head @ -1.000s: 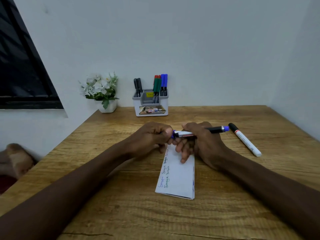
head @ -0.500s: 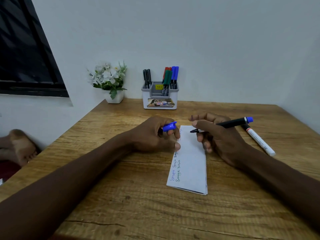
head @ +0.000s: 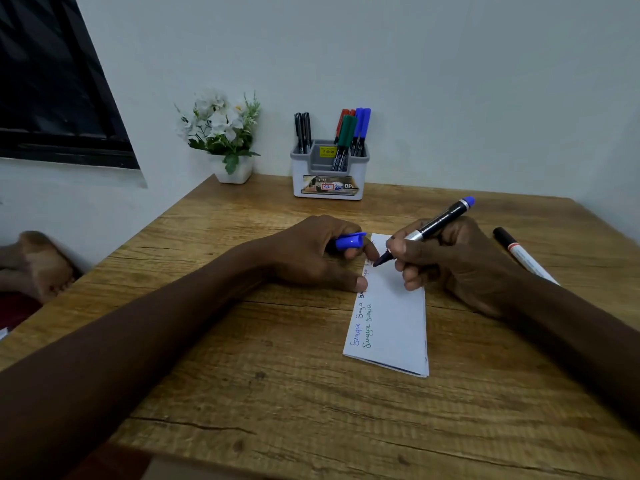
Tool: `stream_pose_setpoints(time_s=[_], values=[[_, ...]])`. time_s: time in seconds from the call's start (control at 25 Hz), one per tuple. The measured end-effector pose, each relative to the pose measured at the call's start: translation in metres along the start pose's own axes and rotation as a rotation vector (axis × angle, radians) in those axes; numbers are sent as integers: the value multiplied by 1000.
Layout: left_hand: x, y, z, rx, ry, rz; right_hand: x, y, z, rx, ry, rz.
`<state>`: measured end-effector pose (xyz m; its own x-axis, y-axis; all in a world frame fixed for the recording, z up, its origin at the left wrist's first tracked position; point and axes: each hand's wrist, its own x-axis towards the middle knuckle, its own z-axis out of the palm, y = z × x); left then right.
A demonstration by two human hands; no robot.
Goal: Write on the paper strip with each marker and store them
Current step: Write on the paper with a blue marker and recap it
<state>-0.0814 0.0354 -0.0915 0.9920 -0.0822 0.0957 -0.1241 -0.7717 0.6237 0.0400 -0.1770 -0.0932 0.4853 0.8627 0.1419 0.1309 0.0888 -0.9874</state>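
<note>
A folded white paper strip (head: 393, 327) lies on the wooden table (head: 277, 393), with handwritten words along its left edge. My right hand (head: 450, 261) grips an uncapped blue marker (head: 433, 225), its tip touching the paper's upper left part. My left hand (head: 311, 254) rests on the table, holding the blue cap (head: 349, 240) in its fingers, with the thumb pressing the paper's left edge. A grey and white marker holder (head: 329, 171) stands at the back with black, red, green and blue markers in it.
A white marker with a black cap (head: 519, 254) lies on the table right of my right hand. A small white pot of flowers (head: 223, 140) stands at the back left against the wall. A dark window is at the upper left.
The cap came off the blue marker and stayed in my left hand. My right hand turned the marker and lowered its tip onto the paper. The view tilted upward a little.
</note>
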Motion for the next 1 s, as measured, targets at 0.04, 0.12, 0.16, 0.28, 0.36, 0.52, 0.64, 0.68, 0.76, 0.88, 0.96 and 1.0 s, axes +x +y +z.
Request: stream_pose_setpoints(time_s=[0.04,0.12,0.16,0.28,0.36,0.52,0.64,0.68,0.76,0.88,0.96,1.0], values=[[0,-2,0,3,-8,-7,-1,0,-2,6,-44,13],[0,-1,-1,17,-28,-16,-2,-1,-2,-87,-94,-10],[0,-1,-1,29,-23,-18,-3,-1,0,-157,-106,-31],[-1,2,-2,101,-2,-41,-1,-3,7,-303,-85,-64],[0,2,-2,130,5,-64,2,-4,11,-358,-69,-108],[1,0,-3,142,-8,-101,1,-3,15,-434,-94,-152],[1,0,-4,125,-32,-95,-1,-3,16,-471,-87,-154],[1,-1,-5,122,-37,-88,-1,-3,16,-483,-82,-155],[2,-2,-5,118,-50,-81,-1,-3,16,-494,-78,-154],[1,-1,-6,116,-66,-77,-2,-3,16,-503,-92,-159],[1,-1,-6,111,-64,-75,-2,-3,16,-502,-93,-160],[1,0,-7,114,-68,-76,-2,-3,16,-501,-93,-162]])
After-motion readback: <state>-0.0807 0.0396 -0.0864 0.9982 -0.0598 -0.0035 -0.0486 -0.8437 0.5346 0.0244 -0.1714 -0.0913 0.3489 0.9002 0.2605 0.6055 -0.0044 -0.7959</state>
